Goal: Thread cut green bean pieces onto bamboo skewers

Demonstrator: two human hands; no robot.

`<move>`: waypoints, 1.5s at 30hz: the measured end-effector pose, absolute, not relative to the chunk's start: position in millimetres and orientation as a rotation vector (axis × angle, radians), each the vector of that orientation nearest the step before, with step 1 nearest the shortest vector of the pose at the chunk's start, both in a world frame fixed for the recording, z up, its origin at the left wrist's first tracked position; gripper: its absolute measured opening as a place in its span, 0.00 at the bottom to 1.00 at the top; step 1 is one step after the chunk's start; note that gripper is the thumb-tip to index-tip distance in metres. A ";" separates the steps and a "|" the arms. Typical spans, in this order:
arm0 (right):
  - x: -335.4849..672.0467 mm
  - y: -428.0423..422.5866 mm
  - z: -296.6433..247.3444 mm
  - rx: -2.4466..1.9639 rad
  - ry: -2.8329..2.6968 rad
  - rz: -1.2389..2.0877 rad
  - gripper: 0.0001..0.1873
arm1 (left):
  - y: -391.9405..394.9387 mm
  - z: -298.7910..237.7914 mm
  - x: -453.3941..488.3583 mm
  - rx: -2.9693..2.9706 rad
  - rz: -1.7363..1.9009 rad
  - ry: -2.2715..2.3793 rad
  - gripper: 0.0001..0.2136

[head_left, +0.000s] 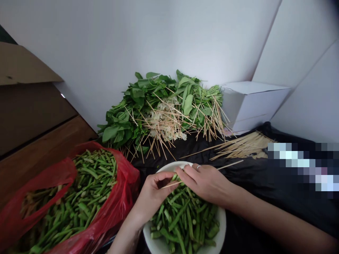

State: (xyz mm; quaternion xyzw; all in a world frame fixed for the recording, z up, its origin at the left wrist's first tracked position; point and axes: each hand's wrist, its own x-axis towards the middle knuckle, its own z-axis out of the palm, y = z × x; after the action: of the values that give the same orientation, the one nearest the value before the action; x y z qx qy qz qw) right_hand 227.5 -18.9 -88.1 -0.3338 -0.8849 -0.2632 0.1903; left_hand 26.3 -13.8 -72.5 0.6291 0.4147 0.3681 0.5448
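Note:
Both hands meet over the far side of a white bowl [224, 225] filled with cut green beans [185, 215]. My left hand [153, 194] is closed, its thumb and fingers pinching a short green bean piece [174, 177] beside a thin bamboo skewer. Closed around that bamboo skewer [231, 164] is my right hand [208, 180], which wears a ring. One end of the skewer sticks out to the right past the knuckles, and the other end shows by the left thumb. The fingers partly hide how the bean sits on the skewer.
A red plastic bag [127, 183] of green beans stands open at left. Behind the bowl lie skewered leafy greens [137, 95] and pale white pieces [168, 120]. Loose skewers [238, 146] lie at right near a white box [258, 102]. A cardboard box [26, 67] stands far left.

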 end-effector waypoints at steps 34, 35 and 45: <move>238.0 -80.0 -14.4 -0.607 -2.780 0.729 0.09 | -2.9 -78.0 14.9 1.015 1.012 0.984 0.15; 238.9 -77.1 -16.0 -0.711 -2.696 0.752 0.09 | -3.2 -77.6 15.7 0.992 1.017 0.966 0.15; 245.2 -30.2 -63.9 -1.124 -2.249 0.048 0.16 | -5.5 -70.9 16.6 0.866 1.095 0.900 0.14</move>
State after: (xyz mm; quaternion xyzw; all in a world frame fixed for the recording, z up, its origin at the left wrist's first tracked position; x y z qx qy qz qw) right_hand 245.2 -30.2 -63.9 -0.4252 -0.8508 0.0181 0.3083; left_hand 16.6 -5.5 -70.9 0.3847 0.4001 0.4869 0.6745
